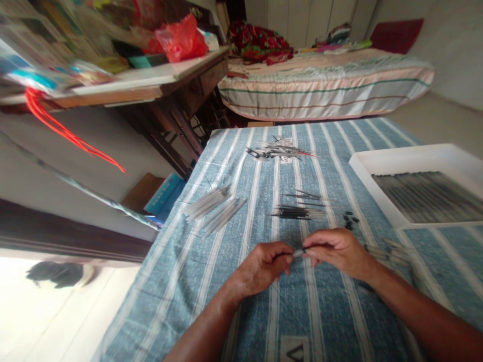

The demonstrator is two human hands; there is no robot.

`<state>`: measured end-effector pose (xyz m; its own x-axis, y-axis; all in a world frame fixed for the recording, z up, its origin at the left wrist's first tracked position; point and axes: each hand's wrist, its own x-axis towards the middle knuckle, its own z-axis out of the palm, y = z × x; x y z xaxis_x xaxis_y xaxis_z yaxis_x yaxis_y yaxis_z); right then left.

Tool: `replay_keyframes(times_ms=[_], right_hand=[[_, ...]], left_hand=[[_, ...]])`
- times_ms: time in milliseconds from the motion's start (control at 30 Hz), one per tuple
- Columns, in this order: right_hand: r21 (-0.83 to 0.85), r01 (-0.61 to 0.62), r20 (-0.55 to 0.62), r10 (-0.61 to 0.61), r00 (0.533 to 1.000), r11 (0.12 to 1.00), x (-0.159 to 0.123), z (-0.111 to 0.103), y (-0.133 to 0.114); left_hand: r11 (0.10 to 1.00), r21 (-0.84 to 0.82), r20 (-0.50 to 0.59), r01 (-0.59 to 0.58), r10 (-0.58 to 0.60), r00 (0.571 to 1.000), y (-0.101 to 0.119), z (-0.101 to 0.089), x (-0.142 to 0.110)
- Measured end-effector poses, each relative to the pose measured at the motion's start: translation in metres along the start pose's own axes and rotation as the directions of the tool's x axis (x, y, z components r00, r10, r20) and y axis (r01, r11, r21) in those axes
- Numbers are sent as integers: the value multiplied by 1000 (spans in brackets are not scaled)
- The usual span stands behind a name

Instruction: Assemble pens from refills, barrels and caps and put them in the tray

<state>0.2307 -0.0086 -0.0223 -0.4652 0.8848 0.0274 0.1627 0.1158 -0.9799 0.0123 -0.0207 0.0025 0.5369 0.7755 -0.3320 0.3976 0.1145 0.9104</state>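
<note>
My left hand pinches a short, pale translucent pen part between thumb and fingers. My right hand is closed on its dark end, and its fingertips hide part of it. Beyond my hands lies a bundle of thin dark pen refills, with a few loose ones above it. Several pale pen barrels lie in two groups to the left. Small black caps sit just past my right hand. Short greyish pieces, blurred, lie beside my right forearm.
An open white box holding a row of dark-ended pens stands at the right. A mixed pile of thin pen parts lies at the far end of the striped cloth. A cluttered desk and a bed stand behind.
</note>
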Motion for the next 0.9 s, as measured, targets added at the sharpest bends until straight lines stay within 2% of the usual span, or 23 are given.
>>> replay_keyframes(times_ms=[200, 367, 733, 900], right_hand=[[-190, 105, 5, -105, 994, 976, 1, -2, -1], [-245, 99, 21, -97, 995, 964, 1, -1, -2], [-225, -27, 60, 41, 997, 974, 1, 2, -2], [-117, -44, 58, 51, 997, 992, 1, 1, 0]], left_hand=[[999, 46, -8, -13, 13, 1000, 4, 0, 0], [997, 71, -20, -25, 27, 999, 6, 0, 0], [989, 129, -41, -79, 85, 996, 5, 2, 0], [984, 160, -51, -79, 88, 995, 3, 1, 1]])
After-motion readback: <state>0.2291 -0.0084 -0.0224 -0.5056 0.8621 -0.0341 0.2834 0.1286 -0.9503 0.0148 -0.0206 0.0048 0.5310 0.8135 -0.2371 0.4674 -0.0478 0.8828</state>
